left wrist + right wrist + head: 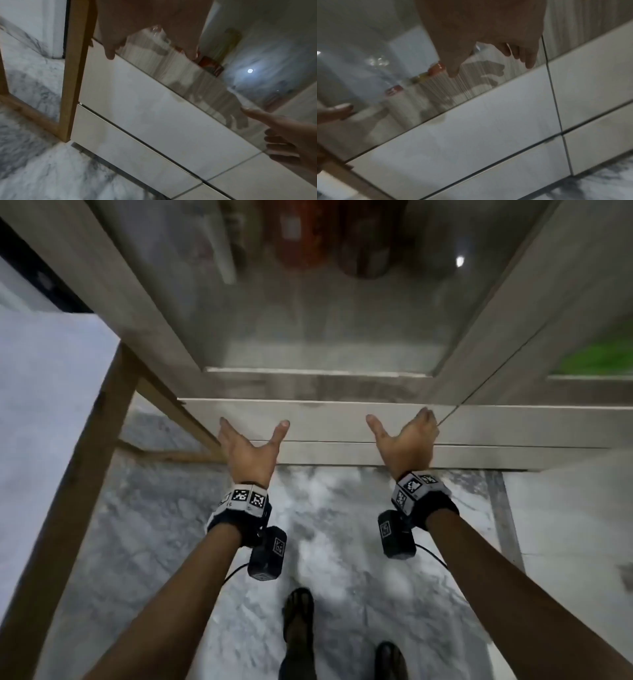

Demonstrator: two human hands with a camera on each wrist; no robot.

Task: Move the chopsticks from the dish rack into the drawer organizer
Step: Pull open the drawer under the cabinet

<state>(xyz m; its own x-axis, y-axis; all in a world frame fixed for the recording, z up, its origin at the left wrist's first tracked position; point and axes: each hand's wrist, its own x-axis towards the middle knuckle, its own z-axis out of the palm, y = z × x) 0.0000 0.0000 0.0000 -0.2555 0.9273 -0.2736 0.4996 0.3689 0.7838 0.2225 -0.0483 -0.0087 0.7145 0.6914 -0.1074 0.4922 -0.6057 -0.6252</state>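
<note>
At far left, a pale wall (pixel 51 378) and one wooden frame post (pixel 78 474) running down to the marble floor (pixel 144 542); the post butts against the cabinet's left edge.

Next right, left hand (pixel 247 451): fingers straight, thumb splayed wide, holding nothing, fingertips at the top edge of the upper drawer front (pixel 325 419). Left wrist view shows those fingertips (pixel 109 54) right at that edge; actual contact cannot be told. One marker-covered band on this wrist, with a black camera block below it.

Centre: two white drawer fronts stacked, the upper one and the lower drawer front (pixel 342 453), both shut. Above them one glass cabinet door (pixel 308 302); blurred reddish jars behind the glass, number not readable. Two sandalled feet on the floor below.

Right of centre, right hand (pixel 406 440): also spread and empty, fingers near the top edge of the same drawer beside the vertical seam to the next cabinet unit. Hands well apart from each other. Second wrist band and camera block here.

Far right: a green blur behind a second glass pane (pixel 596 357).

Chopsticks, dish rack, drawer organizer: none in view in any picture.
</note>
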